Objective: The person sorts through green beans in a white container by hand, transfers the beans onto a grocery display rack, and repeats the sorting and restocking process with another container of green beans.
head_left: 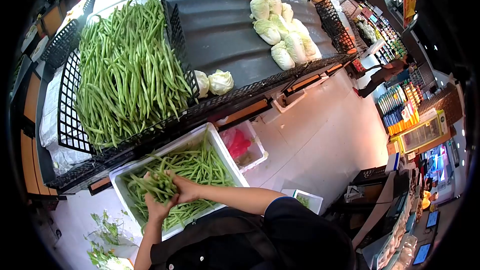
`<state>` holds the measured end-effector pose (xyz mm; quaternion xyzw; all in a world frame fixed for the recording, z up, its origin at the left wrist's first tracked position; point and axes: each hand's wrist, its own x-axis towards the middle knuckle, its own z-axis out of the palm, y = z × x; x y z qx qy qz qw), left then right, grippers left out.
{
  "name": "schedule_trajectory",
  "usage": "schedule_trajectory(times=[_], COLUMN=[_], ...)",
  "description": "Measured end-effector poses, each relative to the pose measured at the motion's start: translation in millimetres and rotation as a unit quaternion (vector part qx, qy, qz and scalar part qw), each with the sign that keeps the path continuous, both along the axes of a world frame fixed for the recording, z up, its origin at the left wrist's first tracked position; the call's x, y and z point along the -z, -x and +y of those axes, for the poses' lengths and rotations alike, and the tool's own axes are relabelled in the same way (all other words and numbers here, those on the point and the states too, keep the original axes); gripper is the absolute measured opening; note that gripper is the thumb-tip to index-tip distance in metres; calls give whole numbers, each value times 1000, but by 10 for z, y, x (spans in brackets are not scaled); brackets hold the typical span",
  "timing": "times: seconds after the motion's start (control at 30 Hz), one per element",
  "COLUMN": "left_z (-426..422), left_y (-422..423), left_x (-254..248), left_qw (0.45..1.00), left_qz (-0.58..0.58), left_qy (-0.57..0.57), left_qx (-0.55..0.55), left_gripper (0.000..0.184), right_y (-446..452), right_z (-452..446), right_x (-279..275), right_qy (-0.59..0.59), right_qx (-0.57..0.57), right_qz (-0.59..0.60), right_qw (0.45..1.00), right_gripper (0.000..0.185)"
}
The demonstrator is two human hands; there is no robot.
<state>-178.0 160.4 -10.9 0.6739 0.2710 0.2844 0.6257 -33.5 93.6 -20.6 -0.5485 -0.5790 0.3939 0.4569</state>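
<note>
Your left hand (157, 210) and right hand (186, 189) close their grip around beans (159, 185): probably light, springy, snappable; cup them mid-length, gently.

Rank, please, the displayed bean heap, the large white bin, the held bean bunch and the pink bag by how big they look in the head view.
Largest to smallest:
displayed bean heap
large white bin
held bean bunch, partly covered
pink bag
</note>
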Motion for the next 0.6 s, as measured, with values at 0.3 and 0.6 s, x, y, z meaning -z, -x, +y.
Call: schedule_trajectory(times=[0.3, 0.6], left_z=[-84, 40], left_y=[269, 116], left_x=[1034, 358], left_qw=[985, 989], left_qz=[106, 40], left_qy=[-136, 138], left_qx=[26, 28], left_gripper=[107, 86], right_y=[139, 56], right_z=[-268, -2], right_x=[771, 501], right_qy=[-2, 76], right_qx=[-36, 14], right_qz=[-93, 10], right_qw=[995, 997], right_gripper=[115, 91])
